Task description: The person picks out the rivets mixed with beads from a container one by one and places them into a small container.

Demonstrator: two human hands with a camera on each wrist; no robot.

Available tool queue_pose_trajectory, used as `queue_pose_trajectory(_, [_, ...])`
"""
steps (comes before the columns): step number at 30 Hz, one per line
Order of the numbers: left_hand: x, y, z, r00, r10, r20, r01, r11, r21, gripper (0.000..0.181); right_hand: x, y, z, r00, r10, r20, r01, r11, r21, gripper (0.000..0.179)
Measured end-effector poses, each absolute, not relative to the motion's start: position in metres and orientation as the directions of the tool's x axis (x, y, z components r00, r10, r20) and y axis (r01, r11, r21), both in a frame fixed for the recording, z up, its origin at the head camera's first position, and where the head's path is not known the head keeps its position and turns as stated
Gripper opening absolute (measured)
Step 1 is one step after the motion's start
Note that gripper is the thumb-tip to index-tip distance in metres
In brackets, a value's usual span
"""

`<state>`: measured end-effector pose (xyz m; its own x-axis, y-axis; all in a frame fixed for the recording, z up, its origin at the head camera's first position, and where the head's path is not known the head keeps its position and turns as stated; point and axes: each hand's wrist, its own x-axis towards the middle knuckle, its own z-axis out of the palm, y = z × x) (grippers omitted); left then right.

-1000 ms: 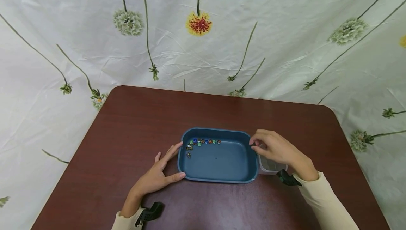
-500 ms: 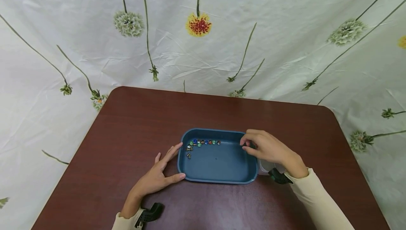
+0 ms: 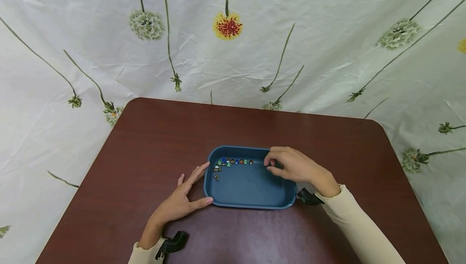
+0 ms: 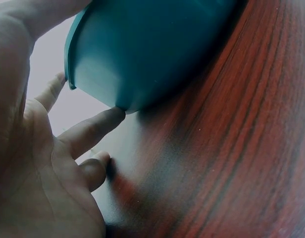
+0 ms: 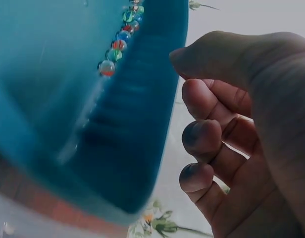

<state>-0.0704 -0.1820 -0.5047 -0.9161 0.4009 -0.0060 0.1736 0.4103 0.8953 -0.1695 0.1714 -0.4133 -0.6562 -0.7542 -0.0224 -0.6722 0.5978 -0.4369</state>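
A blue rectangular tray (image 3: pixel 251 206) stands on the table. Several coloured glass marbles (image 3: pixel 236 162) form a row along its far wall, and small brass-coloured pieces (image 3: pixel 217 177) lie at its left end. My left hand (image 3: pixel 180 202) spreads its fingers against the tray's left side, thumb near the front corner and fingertips at the rim. My right hand (image 3: pixel 293 167) is over the tray's right part, fingers loosely curled, to the right of the marble row. Between thumb and index finger (image 5: pixel 197 96) the right wrist view shows a gap, with no object visible in it.
A clear plastic container (image 3: pixel 303 187) beside the tray's right end is mostly hidden by my right arm. Reddish-brown tabletop (image 3: pixel 174 126) surrounds the tray. Behind the table hangs a white flower-print cloth (image 3: pixel 320 45).
My right hand has moved left, from above the clear container and the tray's right rim to over the tray's interior. My left hand and the tray have stayed in place.
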Motion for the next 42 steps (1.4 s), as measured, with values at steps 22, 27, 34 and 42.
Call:
queue_pose_trajectory(22, [-0.071, -0.181, -0.506, -0.918, 0.396, -0.011, 0.164, 0.405, 0.9, 0.091, -0.177, 0.113, -0.429, -0.533, -0.845, -0.051, -0.743, 0.496, -0.449, 0.01])
queue_pose_trajectory(27, [-0.07, -0.182, -0.506, -0.919, 0.395, -0.009, 0.169, 0.414, 0.894, 0.091, -0.177, 0.1, -0.431, -0.516, -0.853, -0.076, -0.752, 0.494, -0.437, 0.01])
queue_pose_trajectory(34, [-0.07, -0.181, -0.504, -0.917, 0.399, -0.002, 0.179, 0.415, 0.892, 0.091, -0.178, 0.081, -0.434, -0.482, -0.871, -0.094, -0.773, 0.474, -0.421, 0.009])
queue_pose_trajectory(42, [-0.07, -0.182, -0.504, -0.911, 0.412, 0.011, 0.194, 0.406, 0.893, 0.091, -0.181, 0.06, -0.44, -0.434, -0.892, -0.125, -0.786, 0.443, -0.43, 0.006])
